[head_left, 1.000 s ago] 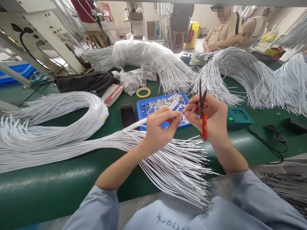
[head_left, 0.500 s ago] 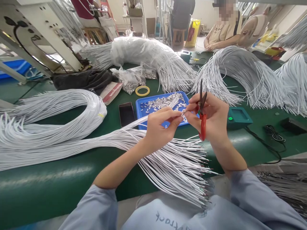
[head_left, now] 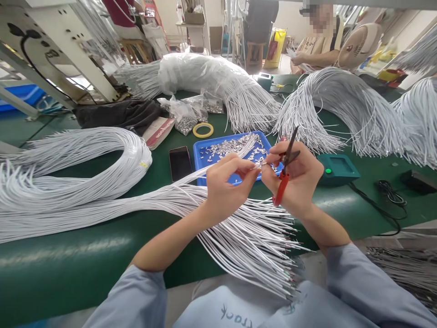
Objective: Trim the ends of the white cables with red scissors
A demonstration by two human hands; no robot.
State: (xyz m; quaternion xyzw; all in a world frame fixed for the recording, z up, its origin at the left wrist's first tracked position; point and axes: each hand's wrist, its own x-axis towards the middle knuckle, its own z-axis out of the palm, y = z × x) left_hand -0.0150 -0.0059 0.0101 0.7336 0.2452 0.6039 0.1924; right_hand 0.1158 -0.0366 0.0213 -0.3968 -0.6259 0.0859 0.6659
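Observation:
My left hand (head_left: 227,182) is closed in a pinch on the end of a white cable, above the near edge of a blue tray (head_left: 201,181). Facing it, my right hand (head_left: 298,182) pinches at the same cable end with thumb and forefinger. Red-handled scissors (head_left: 281,187) hang in that right hand, their dark blades pointing up and slightly parted. Whatever small piece sits between the fingertips is too small to make out. Loose metal connectors (head_left: 227,148) and several cable ends lie in the tray. Under my forearms a fanned bundle of white cables (head_left: 252,241) spreads over the table.
A phone (head_left: 180,163) lies left of the tray, yellow tape (head_left: 202,130) behind it. To the right stands a green device (head_left: 337,169) with a cord. Large cable bundles (head_left: 341,100) line the back. Across the table sits a person (head_left: 317,45) beside a fan (head_left: 360,45).
The scissors have tilted right at the blades as my right hand turned and dropped slightly. My left hand stays nearly in place. The person opposite has raised their hands.

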